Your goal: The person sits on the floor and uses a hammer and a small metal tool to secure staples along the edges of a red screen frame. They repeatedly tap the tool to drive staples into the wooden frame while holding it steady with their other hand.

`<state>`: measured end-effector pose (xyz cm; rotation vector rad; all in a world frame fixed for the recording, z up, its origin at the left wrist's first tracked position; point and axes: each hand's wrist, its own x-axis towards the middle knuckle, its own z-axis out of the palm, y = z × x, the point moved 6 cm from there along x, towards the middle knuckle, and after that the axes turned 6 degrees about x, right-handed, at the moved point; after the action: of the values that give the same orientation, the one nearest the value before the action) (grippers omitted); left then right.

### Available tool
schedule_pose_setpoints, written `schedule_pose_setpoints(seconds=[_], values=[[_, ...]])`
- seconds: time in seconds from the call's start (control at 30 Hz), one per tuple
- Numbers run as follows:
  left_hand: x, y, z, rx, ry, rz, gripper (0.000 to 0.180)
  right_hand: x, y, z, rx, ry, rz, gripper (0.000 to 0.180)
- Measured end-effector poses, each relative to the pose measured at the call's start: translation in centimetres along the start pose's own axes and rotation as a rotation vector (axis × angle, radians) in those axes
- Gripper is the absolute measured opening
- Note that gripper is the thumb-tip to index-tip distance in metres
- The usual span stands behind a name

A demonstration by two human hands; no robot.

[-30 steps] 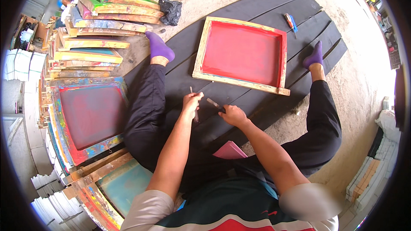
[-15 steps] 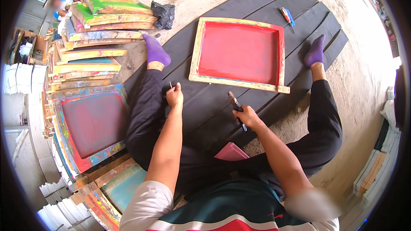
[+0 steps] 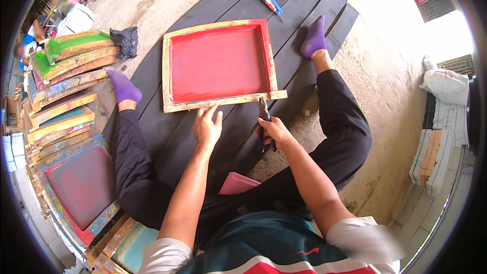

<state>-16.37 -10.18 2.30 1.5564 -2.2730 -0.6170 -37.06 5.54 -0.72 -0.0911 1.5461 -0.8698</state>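
Note:
A screen-printing frame (image 3: 218,63) with a wooden rim and red-stained mesh lies on the black sheeting in front of me. My left hand (image 3: 207,128) is at its near rim, fingers apart and fingertips at the wood; I see nothing held. My right hand (image 3: 275,131) grips dark-handled pliers (image 3: 263,107), their jaws pointing away from me at the frame's near right corner. Whether the jaws touch the wood I cannot tell. Beyond the frame lies a tool with red and blue handles (image 3: 272,4).
Stacked paint-stained frames (image 3: 63,116) line my left side, with a crumpled black bag (image 3: 125,42) at their far end. A pink folded item (image 3: 238,183) lies between my legs. My purple-socked feet (image 3: 315,36) flank the frame. Pale stacks (image 3: 446,127) stand at the right.
The view has swung, shifting the scene leftward. My left hand has spread its fingers and reached the frame's near rim; the thin thing at its fingertips no longer shows. The pliers have moved closer to the frame.

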Motion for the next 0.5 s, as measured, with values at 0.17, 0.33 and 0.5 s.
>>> schedule_pose_setpoints(seconds=[0.17, 0.33, 0.5], values=[[-0.4, 3.4, 2.8, 0.065, -0.098, 0.190, 0.044, 0.8, -0.1, -2.7, -0.256, 0.037, 0.014, 0.030], [-0.7, 4.3, 4.1, 0.109, -0.165, 0.211, 0.048, 0.0, -1.5, -3.5, -0.224, 0.100, 0.033, 0.032], [-0.8, 4.8, 4.6, 0.138, -0.204, 0.204, 0.053, 0.4, -1.8, -4.5, -0.233, 0.024, 0.118, 0.030]])
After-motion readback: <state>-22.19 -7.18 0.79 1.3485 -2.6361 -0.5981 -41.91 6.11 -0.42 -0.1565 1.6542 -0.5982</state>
